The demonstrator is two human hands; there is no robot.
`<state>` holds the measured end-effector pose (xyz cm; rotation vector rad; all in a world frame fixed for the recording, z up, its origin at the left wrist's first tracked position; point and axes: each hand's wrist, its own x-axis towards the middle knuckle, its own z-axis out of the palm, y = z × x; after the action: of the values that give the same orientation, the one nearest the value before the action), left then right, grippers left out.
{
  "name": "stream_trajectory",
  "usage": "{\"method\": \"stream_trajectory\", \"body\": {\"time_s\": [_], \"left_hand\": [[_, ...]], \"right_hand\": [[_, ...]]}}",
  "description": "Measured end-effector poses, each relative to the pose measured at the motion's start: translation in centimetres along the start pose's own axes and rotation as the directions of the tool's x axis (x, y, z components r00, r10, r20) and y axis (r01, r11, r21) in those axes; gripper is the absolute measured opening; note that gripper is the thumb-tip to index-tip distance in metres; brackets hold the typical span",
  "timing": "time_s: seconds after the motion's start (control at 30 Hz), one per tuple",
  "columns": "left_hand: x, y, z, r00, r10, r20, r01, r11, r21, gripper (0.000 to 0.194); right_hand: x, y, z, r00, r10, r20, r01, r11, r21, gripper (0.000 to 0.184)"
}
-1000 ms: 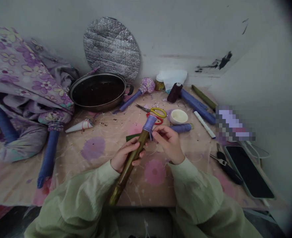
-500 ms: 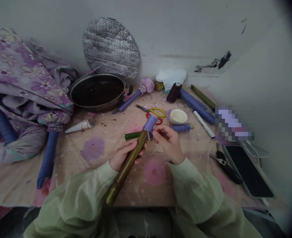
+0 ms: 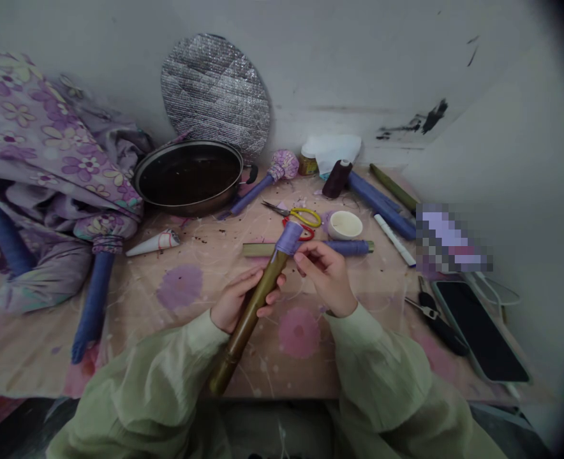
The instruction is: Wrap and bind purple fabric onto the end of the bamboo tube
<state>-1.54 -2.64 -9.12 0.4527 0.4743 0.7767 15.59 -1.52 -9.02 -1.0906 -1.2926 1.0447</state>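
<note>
My left hand (image 3: 238,305) is wrapped round a long olive-brown bamboo stick (image 3: 248,319) that slants up from the table's near edge. The stick's far end is bound with purple thread (image 3: 288,239). My right hand (image 3: 327,278) is closed beside that bound end, fingertips pinched on the thread just below the wrap. Behind the stick's tip lies another stick (image 3: 349,247), green at the left and wrapped in purple at the right.
On the floral table cover (image 3: 181,287) lie yellow and red scissors (image 3: 298,218), a white cup (image 3: 344,224), a dark thread spool (image 3: 337,178), a black pan (image 3: 189,175), a paper cone (image 3: 155,242), purple-wrapped sticks (image 3: 380,204), pliers (image 3: 437,322) and a phone (image 3: 480,331). Flowered cloth (image 3: 47,166) is heaped at the left.
The stick's lower end swung slightly left and back while my left hand turned it. My right hand stayed at the wrapped end. The stick lying behind the tip shows more of its length.
</note>
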Motion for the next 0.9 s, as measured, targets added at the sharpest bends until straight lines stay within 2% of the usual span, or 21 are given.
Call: {"method": "stream_trajectory", "body": {"time_s": [0.1, 0.23, 0.33, 0.5, 0.6, 0.9], "left_hand": [[0.0, 0.0, -0.1, 0.999, -0.023, 0.032, 0.024, 0.999, -0.035, 0.029], [0.1, -0.2, -0.3, 0.998, 0.037, 0.058, -0.04, 0.997, 0.065, 0.032], [0.2, -0.3, -0.4, 0.998, 0.032, 0.06, -0.039, 0.993, 0.113, 0.031], [0.3, -0.2, -0.4, 0.998, 0.061, -0.003, -0.06, 0.994, 0.095, 0.03], [0.4, -0.3, -0.6, 0.998, 0.053, -0.04, -0.047, 0.988, 0.144, 0.029], [0.7, -0.4, -1.0, 0.991, 0.121, -0.058, -0.109, 0.978, 0.18, 0.03]], "right_hand": [[0.0, -0.1, 0.1, 1.0, 0.001, 0.009, -0.001, 1.0, -0.001, 0.017], [0.0, -0.2, 0.2, 1.0, 0.002, 0.016, -0.002, 1.0, 0.007, 0.018], [0.0, -0.3, 0.1, 1.0, 0.001, 0.016, -0.001, 1.0, 0.01, 0.019], [0.0, 0.0, 0.0, 1.0, -0.004, 0.016, 0.003, 1.0, 0.02, 0.015], [0.0, 0.0, 0.0, 1.0, -0.013, 0.011, 0.013, 0.999, 0.029, 0.015], [0.0, 0.0, -0.1, 1.0, -0.008, 0.008, 0.008, 1.0, 0.021, 0.014]]}}
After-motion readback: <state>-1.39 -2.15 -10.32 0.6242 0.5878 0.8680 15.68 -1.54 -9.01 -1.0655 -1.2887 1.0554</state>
